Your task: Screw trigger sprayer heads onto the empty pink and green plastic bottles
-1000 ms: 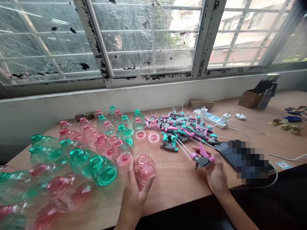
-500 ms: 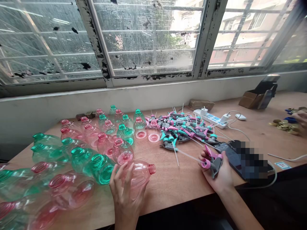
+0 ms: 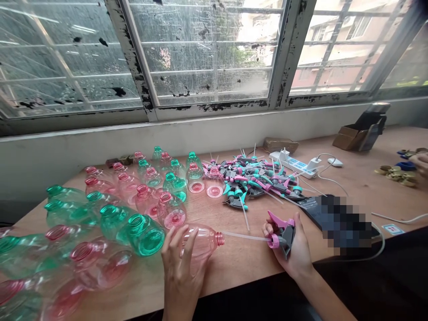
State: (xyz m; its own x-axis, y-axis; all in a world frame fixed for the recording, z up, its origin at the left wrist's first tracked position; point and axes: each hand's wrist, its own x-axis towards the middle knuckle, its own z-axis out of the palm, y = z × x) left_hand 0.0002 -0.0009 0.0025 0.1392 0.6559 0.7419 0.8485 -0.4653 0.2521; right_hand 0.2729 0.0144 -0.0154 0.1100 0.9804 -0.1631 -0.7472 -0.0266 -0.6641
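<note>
My left hand (image 3: 180, 267) grips a clear pink plastic bottle (image 3: 203, 238), held on its side with the threaded neck pointing right. A pink and grey trigger sprayer head (image 3: 280, 232) sits in my right hand (image 3: 294, 254), which is closed round it. The sprayer's thin clear dip tube (image 3: 244, 235) runs left, and its tip sits at the bottle's mouth. Both hands hover just above the front of the wooden table (image 3: 240, 263).
Many pink and green bottles (image 3: 133, 209) lie and stand across the table's left half. A heap of pink, teal and grey sprayer heads (image 3: 254, 180) lies behind my right hand. A power strip (image 3: 294, 164), cables, a dark device and a cardboard box (image 3: 351, 136) are to the right. Another person's hand (image 3: 421, 162) shows at the far right edge.
The bottle went from neck-up to lying sideways with the neck to the right. My right hand turned the sprayer head and brought it left, so the tube now meets the bottle's mouth.
</note>
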